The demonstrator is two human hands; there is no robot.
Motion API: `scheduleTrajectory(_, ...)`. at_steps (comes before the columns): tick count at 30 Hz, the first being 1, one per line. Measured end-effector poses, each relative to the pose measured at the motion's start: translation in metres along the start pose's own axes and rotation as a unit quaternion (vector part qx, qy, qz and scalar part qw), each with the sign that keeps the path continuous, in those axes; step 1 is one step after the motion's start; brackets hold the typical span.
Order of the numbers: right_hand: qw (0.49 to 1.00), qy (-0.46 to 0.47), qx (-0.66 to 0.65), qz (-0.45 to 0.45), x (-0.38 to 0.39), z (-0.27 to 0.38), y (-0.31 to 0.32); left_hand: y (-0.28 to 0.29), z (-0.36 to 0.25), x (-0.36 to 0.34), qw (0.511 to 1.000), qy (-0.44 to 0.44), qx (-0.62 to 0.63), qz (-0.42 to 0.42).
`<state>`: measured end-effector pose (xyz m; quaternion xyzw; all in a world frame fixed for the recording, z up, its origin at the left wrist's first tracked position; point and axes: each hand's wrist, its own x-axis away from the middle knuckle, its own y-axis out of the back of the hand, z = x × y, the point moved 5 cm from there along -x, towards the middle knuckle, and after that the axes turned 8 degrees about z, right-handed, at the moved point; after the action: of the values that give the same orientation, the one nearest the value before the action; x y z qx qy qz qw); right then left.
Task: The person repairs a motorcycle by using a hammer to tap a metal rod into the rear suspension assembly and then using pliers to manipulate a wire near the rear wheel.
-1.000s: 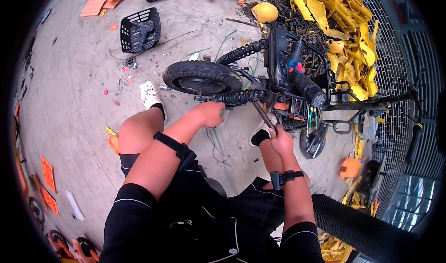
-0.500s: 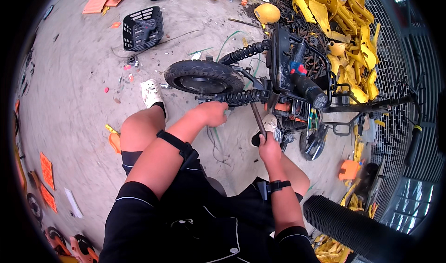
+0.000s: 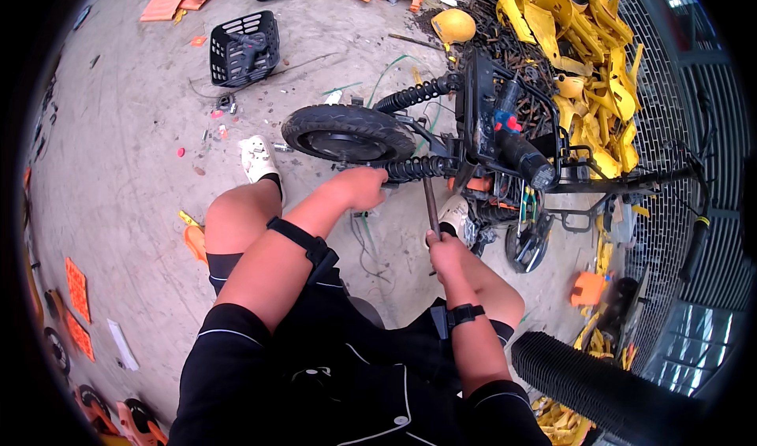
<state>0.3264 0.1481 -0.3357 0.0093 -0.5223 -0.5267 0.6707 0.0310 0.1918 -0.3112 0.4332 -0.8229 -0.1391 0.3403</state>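
A black scooter frame (image 3: 481, 115) lies before me with its rear wheel (image 3: 347, 134) and two coil shock absorbers. My left hand (image 3: 361, 186) is closed at the lower end of the nearer shock absorber (image 3: 418, 168); what its fingers grip is hidden. My right hand (image 3: 445, 254) is wrapped round a long dark metal bar (image 3: 430, 205), whose upper end meets the underside of that shock, to the right of my left hand. A cordless power tool (image 3: 520, 154) with red and blue parts rests on the frame.
A black basket (image 3: 244, 48) lies at the upper left with orange panels (image 3: 165, 4) beyond. Yellow body panels (image 3: 611, 83) and a pile of metal parts (image 3: 512, 44) fill the upper right. A black ribbed object (image 3: 583, 375) is at the lower right, near an orange container (image 3: 587, 288).
My right hand has moved left and down with the bar, which now stands closer to upright in the picture. My left hand has shifted slightly right and up, staying at the shock.
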Motion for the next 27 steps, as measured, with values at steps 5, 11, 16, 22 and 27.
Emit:
scheduleTrajectory(5,0.997,0.008,-0.034,-0.068,-0.003,-0.011,-0.040,0.002,-0.007,0.001,1.000,0.010,0.005,0.010)
scheduleTrajectory(11,0.972,-0.023,-0.234,0.018,0.017,0.015,-0.064,0.000,-0.010,0.000,1.000,0.009,-0.005,0.007)
scheduleTrajectory(16,0.958,-0.036,-0.280,0.055,0.020,0.028,-0.057,-0.007,-0.012,-0.010,1.000,0.010,-0.016,0.019)
scheduleTrajectory(22,0.956,-0.025,-0.291,-0.011,0.005,0.007,-0.080,-0.013,-0.020,-0.023,0.999,0.009,-0.015,0.031)
scheduleTrajectory(27,0.928,0.001,-0.367,-0.071,-0.011,0.008,-0.138,-0.009,-0.036,-0.029,0.998,-0.056,-0.001,-0.030)
